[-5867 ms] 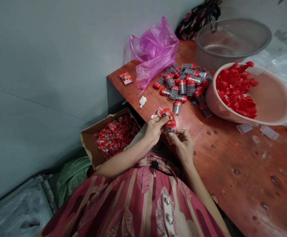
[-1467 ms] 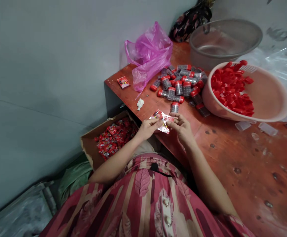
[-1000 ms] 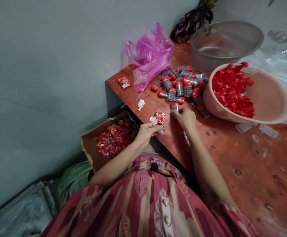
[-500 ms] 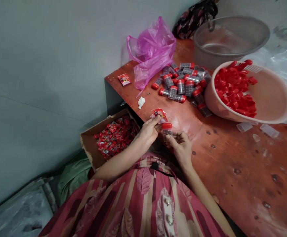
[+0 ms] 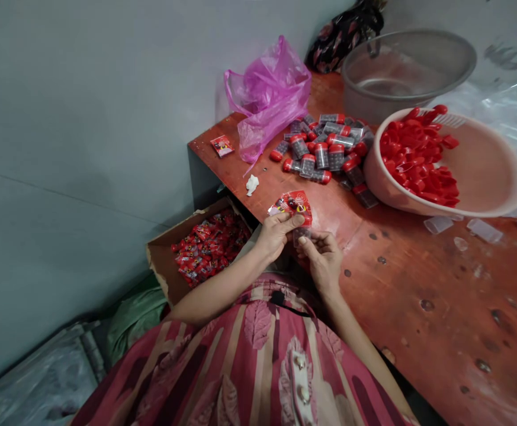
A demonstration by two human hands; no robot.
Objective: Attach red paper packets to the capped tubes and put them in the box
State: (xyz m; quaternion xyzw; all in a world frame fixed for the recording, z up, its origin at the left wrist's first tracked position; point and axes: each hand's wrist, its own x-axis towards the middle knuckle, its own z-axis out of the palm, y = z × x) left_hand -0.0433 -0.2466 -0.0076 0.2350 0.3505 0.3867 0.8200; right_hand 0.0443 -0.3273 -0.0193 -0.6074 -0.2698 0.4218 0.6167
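Note:
My left hand (image 5: 276,235) pinches a red printed packet (image 5: 296,203) near the table's front edge, its thumb lying across the packet's lower part. Close against it, my right hand (image 5: 323,254) holds a small clear bottle (image 5: 301,235) of dark balls between thumb and fingers. The bottle's red cap is mostly hidden behind the left thumb and packet. Behind the hands lies a pile of similar red-capped bottles (image 5: 321,155). A single red packet (image 5: 222,145) rests at the table's left corner.
A pink basin (image 5: 498,171) holds red plastic pieces, with a metal basin (image 5: 360,97) behind it. On the table (image 5: 418,284) are a purple bag (image 5: 276,89), white scrap (image 5: 251,185) and clear cups (image 5: 484,231). Left below, a cardboard box (image 5: 156,254) contains many red packets.
My left hand has moved right, bringing the packet against the bottle's top. The packet is now spread wider, and the left thumb covers the cap area. The view has shifted slightly.

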